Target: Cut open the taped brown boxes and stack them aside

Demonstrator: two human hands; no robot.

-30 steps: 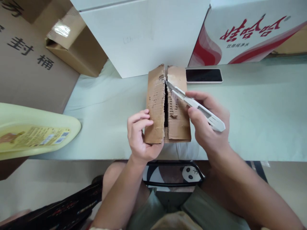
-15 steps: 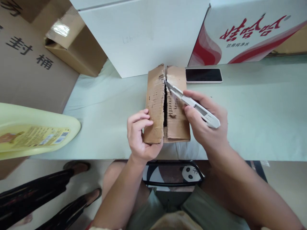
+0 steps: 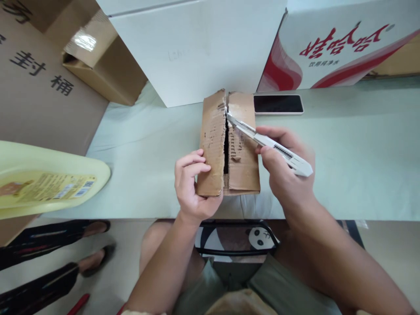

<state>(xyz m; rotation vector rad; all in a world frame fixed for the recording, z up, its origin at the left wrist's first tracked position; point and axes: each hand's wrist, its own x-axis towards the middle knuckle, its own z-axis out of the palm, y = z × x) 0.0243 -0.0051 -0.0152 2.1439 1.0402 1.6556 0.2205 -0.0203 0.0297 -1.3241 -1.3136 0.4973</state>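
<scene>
Left hand (image 3: pixel 192 186) clamps the near-left corner of the small torn brown cardboard box (image 3: pixel 228 144) on the pale table's (image 3: pixel 141 153) near edge; right hand (image 3: pixel 285 168), fingers wrapped round the white snap-blade utility knife (image 3: pixel 267 142), does best drawing shallowly along the centre seam, blade clear of the thumb.

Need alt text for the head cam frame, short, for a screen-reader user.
A right hand holds a white utility knife with its blade tip at the far end of the seam of a small cardboard box, which the left hand grips at its near left corner on a pale green table. A phone lies behind the box.
</scene>
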